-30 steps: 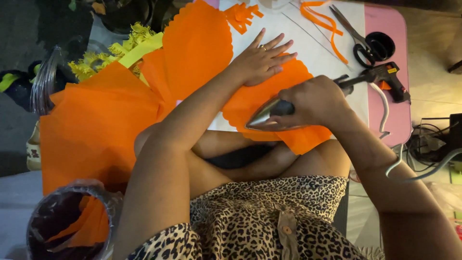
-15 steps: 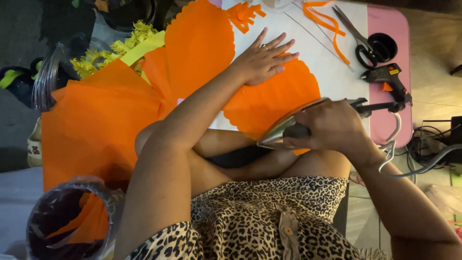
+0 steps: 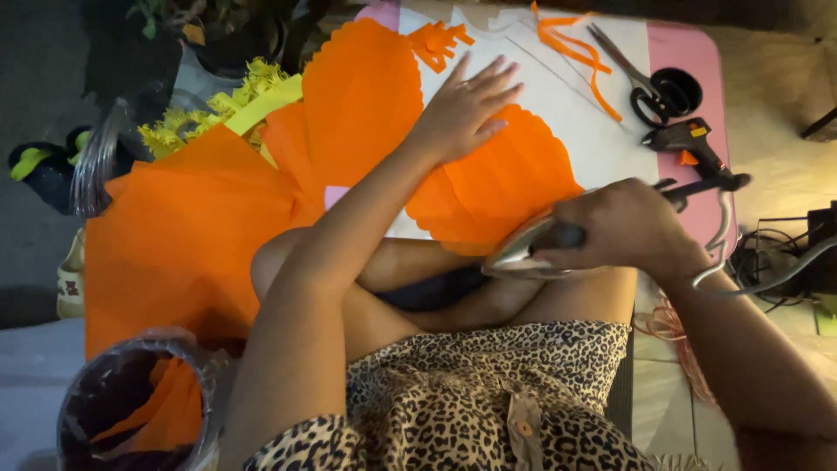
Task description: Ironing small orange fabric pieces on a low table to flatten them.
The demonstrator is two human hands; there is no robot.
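Silver-soled, the small iron [image 3: 523, 253] sits gripped in the right hand [image 3: 623, 228], fingers curled tight round its handle, at the near edge of the orange paper [image 3: 493, 187]. Farther off, the left hand [image 3: 466, 109] lies spread flat on that paper, over the white surface [image 3: 567, 96].

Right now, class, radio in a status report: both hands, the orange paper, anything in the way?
Left hand flat on orange paper. Right hand grips metal iron at the paper's edge. Glue gun, scissors lie beyond, apart.
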